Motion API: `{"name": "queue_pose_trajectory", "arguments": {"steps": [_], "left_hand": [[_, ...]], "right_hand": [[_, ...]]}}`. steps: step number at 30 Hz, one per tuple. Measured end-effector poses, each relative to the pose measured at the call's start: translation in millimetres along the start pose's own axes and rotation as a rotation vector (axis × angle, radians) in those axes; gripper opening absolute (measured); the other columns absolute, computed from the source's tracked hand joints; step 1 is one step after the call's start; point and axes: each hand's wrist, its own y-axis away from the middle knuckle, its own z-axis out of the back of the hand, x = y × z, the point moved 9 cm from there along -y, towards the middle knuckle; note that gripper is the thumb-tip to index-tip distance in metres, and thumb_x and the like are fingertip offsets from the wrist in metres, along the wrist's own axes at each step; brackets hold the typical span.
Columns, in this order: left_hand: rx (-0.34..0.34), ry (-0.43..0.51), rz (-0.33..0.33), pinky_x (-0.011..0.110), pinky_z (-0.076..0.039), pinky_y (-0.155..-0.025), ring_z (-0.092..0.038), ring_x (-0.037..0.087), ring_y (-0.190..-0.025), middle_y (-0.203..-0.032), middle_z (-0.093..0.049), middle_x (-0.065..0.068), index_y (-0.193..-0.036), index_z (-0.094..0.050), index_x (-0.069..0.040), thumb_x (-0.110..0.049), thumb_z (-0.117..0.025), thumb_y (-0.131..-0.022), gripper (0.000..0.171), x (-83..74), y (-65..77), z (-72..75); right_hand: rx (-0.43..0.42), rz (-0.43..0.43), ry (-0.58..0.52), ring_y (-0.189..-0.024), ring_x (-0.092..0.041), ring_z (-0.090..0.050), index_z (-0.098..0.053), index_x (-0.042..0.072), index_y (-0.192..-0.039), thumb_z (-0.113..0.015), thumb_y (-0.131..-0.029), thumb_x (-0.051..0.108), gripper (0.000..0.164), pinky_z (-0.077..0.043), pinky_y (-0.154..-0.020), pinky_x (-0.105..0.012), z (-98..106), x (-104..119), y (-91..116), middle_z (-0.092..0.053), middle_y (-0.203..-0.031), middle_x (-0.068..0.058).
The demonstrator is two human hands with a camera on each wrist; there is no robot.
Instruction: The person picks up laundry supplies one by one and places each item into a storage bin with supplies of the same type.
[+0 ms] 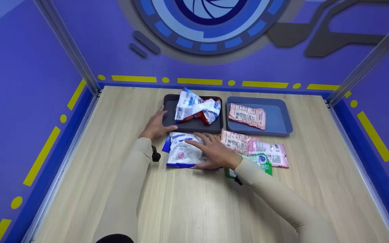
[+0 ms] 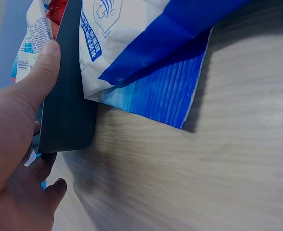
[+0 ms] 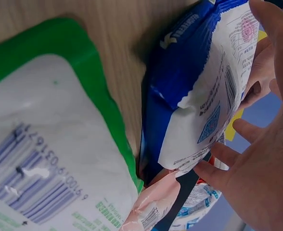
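Note:
My left hand [image 1: 154, 125] grips the left front corner of a dark grey tray [image 1: 170, 109]; in the left wrist view its thumb [image 2: 44, 67] lies over the rim. Inside that tray are a crumpled white-and-blue bag [image 1: 188, 105] and red packaging [image 1: 197, 117]. Just in front of the tray, a plump white-and-blue bag [image 1: 180, 152] lies on the table. Over its right side my right hand [image 1: 217, 152] is spread, fingers apart. In the right wrist view the fingertips [image 3: 223, 154] are right at this bag's printed face.
A blue-grey tray [image 1: 278, 118] stands at the right, holding a pink packet [image 1: 247, 116]. In front of it lie two more pink packets [image 1: 233, 140] and a green-and-white packet [image 1: 263, 162], partly hidden by my right wrist. Blue panels [image 1: 208, 72] wall the table in.

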Motion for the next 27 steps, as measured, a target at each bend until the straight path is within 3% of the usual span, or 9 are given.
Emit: {"name": "queue_pose_trajectory", "arguments": {"steps": [27], "left_hand": [[0.000, 0.002, 0.019, 0.050, -0.019, -0.125, -0.013, 0.032, -0.157, -0.173, -0.006, 0.009, -0.163, -0.026, -0.005, -0.044, -0.078, -0.091, 0.097, 0.2, 0.3, -0.5]], "right_hand": [[0.078, -0.057, 0.011, -0.151, -0.046, -0.019, -0.014, 0.046, -0.164, -0.074, -0.082, 0.069, 0.104, -0.023, -0.113, -0.075, -10, -2, -14, -0.013, -0.171, -0.011]]}}
